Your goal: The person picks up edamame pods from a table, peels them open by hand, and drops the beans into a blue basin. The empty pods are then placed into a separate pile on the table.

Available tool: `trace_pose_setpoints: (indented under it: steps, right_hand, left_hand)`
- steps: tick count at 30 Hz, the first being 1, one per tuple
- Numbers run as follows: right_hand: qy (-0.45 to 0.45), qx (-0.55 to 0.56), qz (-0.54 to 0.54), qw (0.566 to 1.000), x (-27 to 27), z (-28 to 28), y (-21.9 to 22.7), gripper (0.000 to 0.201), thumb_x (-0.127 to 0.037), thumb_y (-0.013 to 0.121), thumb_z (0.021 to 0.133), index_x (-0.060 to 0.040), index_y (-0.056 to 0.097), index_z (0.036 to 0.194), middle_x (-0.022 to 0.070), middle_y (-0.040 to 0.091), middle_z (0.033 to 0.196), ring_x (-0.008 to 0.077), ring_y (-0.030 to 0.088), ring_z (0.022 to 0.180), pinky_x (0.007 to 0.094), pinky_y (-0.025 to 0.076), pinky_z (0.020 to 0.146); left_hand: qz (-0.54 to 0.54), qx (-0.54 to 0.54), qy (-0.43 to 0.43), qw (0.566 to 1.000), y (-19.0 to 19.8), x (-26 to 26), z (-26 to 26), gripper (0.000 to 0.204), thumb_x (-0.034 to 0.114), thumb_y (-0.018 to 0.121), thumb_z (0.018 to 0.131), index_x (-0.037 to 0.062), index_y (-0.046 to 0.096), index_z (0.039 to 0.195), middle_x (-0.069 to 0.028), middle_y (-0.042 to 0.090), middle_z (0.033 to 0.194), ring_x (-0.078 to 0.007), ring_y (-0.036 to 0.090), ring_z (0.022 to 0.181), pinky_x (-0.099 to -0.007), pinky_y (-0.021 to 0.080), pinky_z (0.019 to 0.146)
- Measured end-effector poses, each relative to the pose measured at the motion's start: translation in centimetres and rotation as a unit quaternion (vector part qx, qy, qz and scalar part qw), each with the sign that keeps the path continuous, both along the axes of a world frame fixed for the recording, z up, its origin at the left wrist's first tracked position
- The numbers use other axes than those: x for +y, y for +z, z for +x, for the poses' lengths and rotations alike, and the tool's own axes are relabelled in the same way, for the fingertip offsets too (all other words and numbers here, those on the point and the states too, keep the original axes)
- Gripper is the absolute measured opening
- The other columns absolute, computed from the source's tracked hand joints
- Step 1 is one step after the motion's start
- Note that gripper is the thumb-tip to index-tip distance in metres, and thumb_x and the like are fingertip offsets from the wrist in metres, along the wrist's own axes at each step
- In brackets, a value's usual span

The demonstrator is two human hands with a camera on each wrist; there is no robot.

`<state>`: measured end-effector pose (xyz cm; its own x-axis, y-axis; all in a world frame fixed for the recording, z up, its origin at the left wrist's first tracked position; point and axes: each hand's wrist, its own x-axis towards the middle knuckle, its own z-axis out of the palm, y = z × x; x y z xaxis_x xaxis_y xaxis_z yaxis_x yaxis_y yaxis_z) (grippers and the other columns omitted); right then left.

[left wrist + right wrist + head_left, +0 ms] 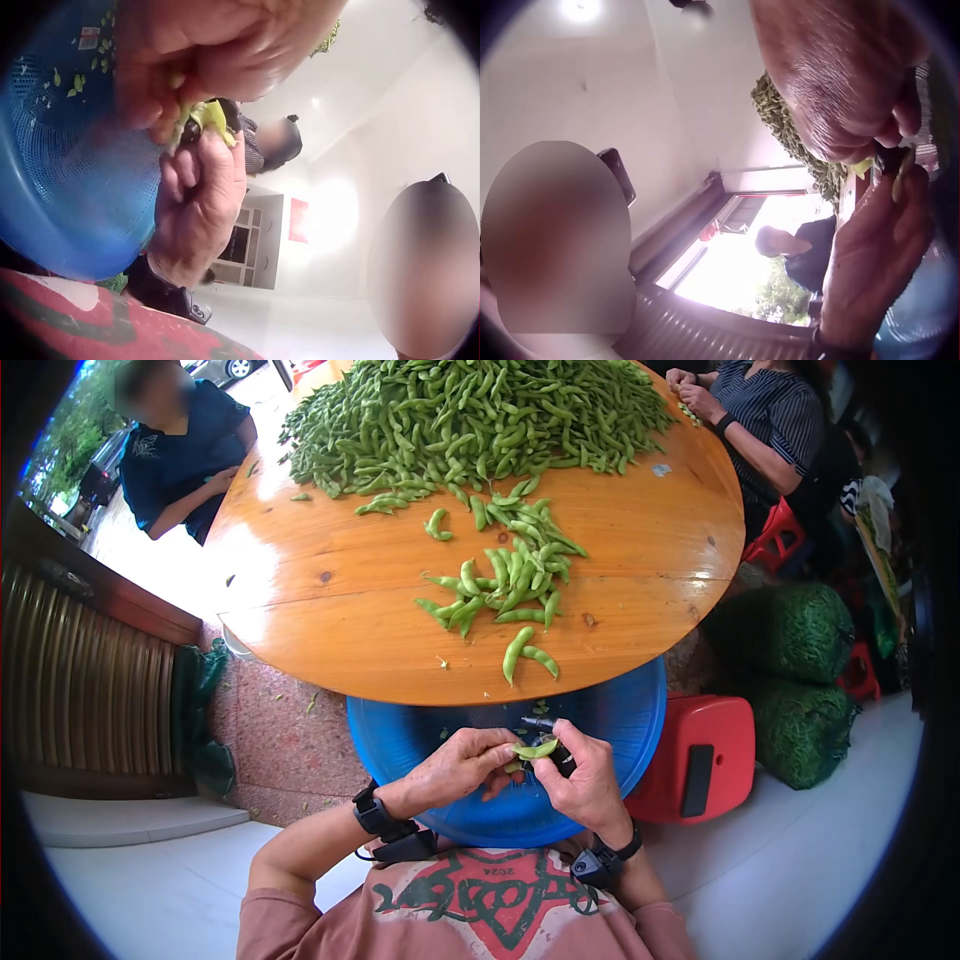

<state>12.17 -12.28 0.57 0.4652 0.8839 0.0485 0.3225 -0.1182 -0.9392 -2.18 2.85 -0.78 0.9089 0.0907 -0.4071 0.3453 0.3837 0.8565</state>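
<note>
Above the blue basket point(375, 745), both hands meet at one green pod point(537, 749). The left hand point(455, 768) pinches the pod's left end between thumb and finger. The right hand point(585, 775) holds its other end, with a dark tool point(540, 724) in the same fingers, its tip pointing left. In the left wrist view the pod point(214, 116) looks split, and the right hand point(199, 214) is curled below it. The right wrist view shows the left hand point(877, 262) with a pod piece point(898, 184) at its fingertips.
A wooden table point(290, 585) carries a large pod heap point(480, 420), with loose pods point(515, 575) nearer its front edge. To the right are a red stool point(735, 750) and green net sacks point(790, 630). Two people sit across the table. Scraps lie in the basket.
</note>
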Motion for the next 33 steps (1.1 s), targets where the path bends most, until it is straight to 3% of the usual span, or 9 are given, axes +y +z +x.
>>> trace_pose_setpoints:
  steps: [2,7,12,21,23,26,28,30,33]
  right_hand:
    - [0.003,-0.047,0.022,0.999,0.0,-0.2,0.4,0.024,-0.003,0.066,0.083,0.0016,0.059,0.105,0.0183,0.064,0.082,0.0326,0.068,0.071,0.0389,0.054,0.063]
    - [0.005,-0.085,0.017,0.996,-0.3,0.1,0.1,0.024,-0.002,0.067,0.081,0.0012,0.06,0.104,0.0188,0.066,0.085,0.036,0.068,0.073,0.0405,0.054,0.064]
    - [-0.008,-0.049,0.006,0.999,0.2,-0.1,-0.2,0.025,-0.002,0.068,0.08,0.0014,0.06,0.103,0.0189,0.065,0.084,0.0369,0.067,0.073,0.0401,0.053,0.065]
    - [0.071,-0.108,0.031,0.991,-1.0,1.6,1.9,0.025,-0.002,0.072,0.077,0.0,0.06,0.098,0.0154,0.058,0.082,0.0356,0.063,0.073,0.0406,0.051,0.062]
    - [-0.052,-0.263,0.043,0.962,-1.5,1.1,2.4,0.022,-0.004,0.075,0.076,-0.0013,0.059,0.092,0.0142,0.055,0.082,0.0359,0.061,0.072,0.0406,0.05,0.06]
    - [-0.149,-0.298,0.029,0.942,-4.7,3.1,4.4,0.022,-0.007,0.076,0.079,-0.0019,0.055,0.083,0.0135,0.053,0.078,0.0336,0.058,0.064,0.0416,0.047,0.056]
    - [-0.235,-0.294,-0.014,0.926,-7.4,5.0,5.1,0.025,-0.011,0.076,0.082,0.0004,0.054,0.079,0.0139,0.052,0.072,0.0292,0.057,0.063,0.04,0.045,0.057]
    - [-0.251,-0.283,-0.105,0.92,-10.3,7.7,4.0,0.028,-0.011,0.077,0.08,0.0014,0.062,0.1,0.0146,0.055,0.073,0.0304,0.057,0.064,0.0404,0.047,0.061]
    - [-0.26,-0.271,-0.218,0.901,-14.4,10.2,2.4,0.047,-0.012,0.078,0.08,0.0005,0.059,0.121,0.015,0.056,0.076,0.0307,0.058,0.067,0.0403,0.049,0.064]
  left_hand:
    - [0.013,0.013,-0.002,1.0,0.1,-0.1,0.1,0.029,0.023,0.048,0.108,-0.0017,0.063,0.108,-0.0049,0.064,0.086,-0.0085,0.058,0.072,-0.0247,0.049,0.06]
    - [0.052,0.021,0.003,0.998,-0.6,-0.5,0.4,0.025,0.019,0.053,0.106,-0.0007,0.068,0.109,-0.0033,0.066,0.083,-0.0072,0.06,0.074,-0.0245,0.051,0.064]
    - [0.293,-0.054,0.053,0.953,-1.7,-1.1,0.8,0.026,0.019,0.058,0.104,-0.0021,0.069,0.113,-0.0034,0.071,0.088,-0.0081,0.064,0.082,-0.0261,0.053,0.077]
    - [0.147,-0.012,-0.051,0.988,1.2,-0.5,2.6,0.033,0.024,0.05,0.108,-0.0029,0.069,0.108,-0.0028,0.068,0.085,-0.0091,0.062,0.081,-0.0271,0.053,0.076]
    - [0.104,-0.05,-0.019,0.993,1.5,-2.3,4.5,0.037,0.027,0.044,0.11,-0.0025,0.067,0.107,-0.002,0.065,0.085,-0.01,0.059,0.08,-0.028,0.052,0.075]
    - [0.097,-0.137,-0.103,0.98,3.8,-4.8,8.0,0.045,0.037,0.038,0.11,-0.002,0.054,0.125,-0.0067,0.065,0.103,-0.0139,0.058,0.098,-0.0346,0.052,0.084]
    - [0.205,-0.174,-0.12,0.956,4.4,-7.2,9.5,0.049,0.039,0.042,0.108,-0.0048,0.049,0.127,-0.0213,0.068,0.106,-0.0383,0.064,0.103,-0.0448,0.051,0.089]
    - [0.361,-0.143,-0.188,0.902,6.8,-7.0,9.6,0.049,0.035,0.054,0.102,-0.0063,0.046,0.128,-0.029,0.066,0.103,-0.0511,0.061,0.096,-0.0529,0.053,0.081]
    - [0.602,-0.257,0.049,0.754,5.0,-3.0,8.1,0.036,0.02,0.072,0.089,0.0015,0.054,0.116,-0.017,0.063,0.089,-0.041,0.065,0.079,-0.05,0.054,0.065]
